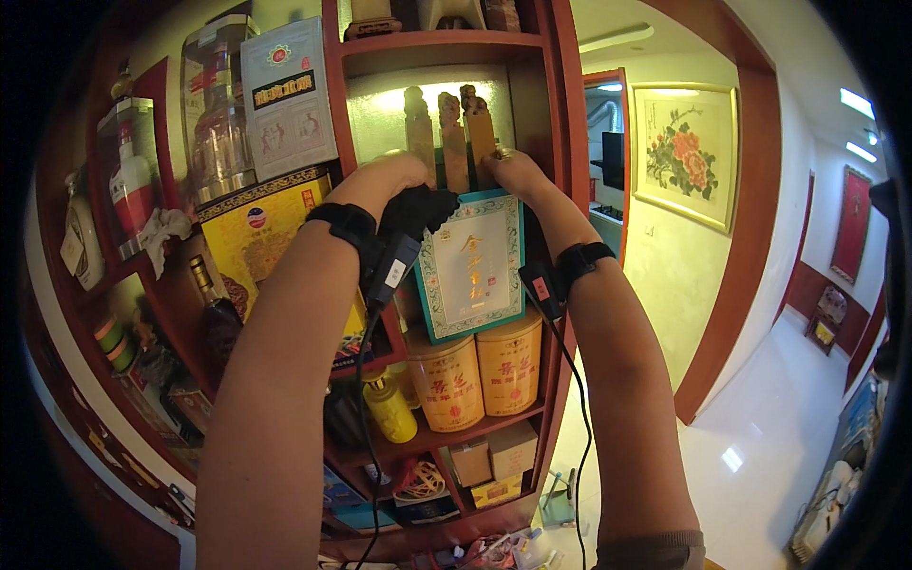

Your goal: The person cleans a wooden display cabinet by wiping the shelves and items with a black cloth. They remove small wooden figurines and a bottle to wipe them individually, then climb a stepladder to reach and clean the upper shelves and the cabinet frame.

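Three tall stone seals with carved tops stand side by side in a lit shelf niche: a left seal [420, 132], a middle seal [453, 146] and a right seal [479, 128]. My right hand [514, 173] is closed at the lower part of the right seal, its thumb at the front. At the base of the left seal is my left hand [399, 174]; its fingers are largely hidden, so its grip is unclear. Just below both hands, a white box with a teal border [472, 267] leans upright and covers the seals' lower ends.
Two round yellow canisters, a left one [447, 385] and a right one [510, 367], stand under the teal-bordered box. Beside them is a yellow bottle [390, 410]. Boxed bottles and a grey-white box [288, 100] fill the left shelves. Cables hang from both wrist straps. A dustpan [558, 507] is on the floor.
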Demonstrator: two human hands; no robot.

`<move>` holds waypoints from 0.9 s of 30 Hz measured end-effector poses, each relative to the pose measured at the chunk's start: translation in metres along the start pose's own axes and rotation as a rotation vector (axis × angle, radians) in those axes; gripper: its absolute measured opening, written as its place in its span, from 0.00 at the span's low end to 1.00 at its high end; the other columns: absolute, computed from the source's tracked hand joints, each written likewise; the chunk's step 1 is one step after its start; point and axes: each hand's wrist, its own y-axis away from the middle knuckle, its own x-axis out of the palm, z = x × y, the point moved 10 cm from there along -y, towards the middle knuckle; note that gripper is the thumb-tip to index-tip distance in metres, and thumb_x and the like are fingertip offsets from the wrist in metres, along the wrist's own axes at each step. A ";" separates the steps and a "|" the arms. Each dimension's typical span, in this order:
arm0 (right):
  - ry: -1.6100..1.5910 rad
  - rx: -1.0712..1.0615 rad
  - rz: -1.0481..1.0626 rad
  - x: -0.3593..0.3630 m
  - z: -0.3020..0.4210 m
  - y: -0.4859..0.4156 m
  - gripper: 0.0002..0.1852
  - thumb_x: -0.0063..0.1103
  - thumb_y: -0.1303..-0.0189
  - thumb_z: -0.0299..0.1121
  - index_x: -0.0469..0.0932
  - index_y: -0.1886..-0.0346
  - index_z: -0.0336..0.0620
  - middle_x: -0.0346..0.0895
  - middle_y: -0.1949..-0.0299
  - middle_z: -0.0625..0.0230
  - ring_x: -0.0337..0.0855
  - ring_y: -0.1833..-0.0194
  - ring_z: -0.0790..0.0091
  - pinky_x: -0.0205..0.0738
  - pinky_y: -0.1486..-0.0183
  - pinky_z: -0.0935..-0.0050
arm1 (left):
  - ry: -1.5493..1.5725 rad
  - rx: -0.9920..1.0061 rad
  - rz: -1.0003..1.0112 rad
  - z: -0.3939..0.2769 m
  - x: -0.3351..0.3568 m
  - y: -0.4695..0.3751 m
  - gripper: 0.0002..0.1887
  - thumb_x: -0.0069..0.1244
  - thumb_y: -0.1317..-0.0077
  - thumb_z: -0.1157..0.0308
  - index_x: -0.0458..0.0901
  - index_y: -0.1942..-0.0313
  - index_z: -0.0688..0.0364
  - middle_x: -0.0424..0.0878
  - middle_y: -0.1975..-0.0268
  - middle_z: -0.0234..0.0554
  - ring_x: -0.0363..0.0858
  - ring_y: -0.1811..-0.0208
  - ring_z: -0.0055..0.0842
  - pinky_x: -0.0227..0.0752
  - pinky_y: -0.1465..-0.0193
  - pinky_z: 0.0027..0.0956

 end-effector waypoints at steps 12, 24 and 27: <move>-0.134 -0.022 -0.009 0.005 0.015 0.009 0.18 0.56 0.33 0.42 0.80 0.48 0.39 0.85 0.58 0.58 0.83 0.58 0.63 0.74 0.52 0.65 | -0.281 0.073 -0.061 -0.020 -0.012 0.000 0.21 0.54 0.32 0.54 0.84 0.55 0.67 0.87 0.62 0.48 0.82 0.66 0.36 0.73 0.61 0.44; -0.541 0.076 0.361 0.019 0.027 0.018 0.22 0.74 0.51 0.34 0.82 0.52 0.36 0.85 0.60 0.62 0.83 0.60 0.69 0.74 0.53 0.72 | -0.339 0.018 -0.008 -0.014 -0.006 -0.018 0.32 0.56 0.34 0.48 0.79 0.43 0.69 0.80 0.43 0.63 0.80 0.45 0.54 0.71 0.45 0.60; -0.508 0.102 0.454 0.021 0.031 0.016 0.22 0.75 0.53 0.34 0.83 0.53 0.37 0.85 0.59 0.63 0.83 0.59 0.68 0.74 0.52 0.71 | -0.394 -0.022 -0.062 -0.013 -0.009 -0.023 0.31 0.57 0.35 0.48 0.81 0.45 0.67 0.81 0.44 0.58 0.81 0.47 0.51 0.72 0.47 0.59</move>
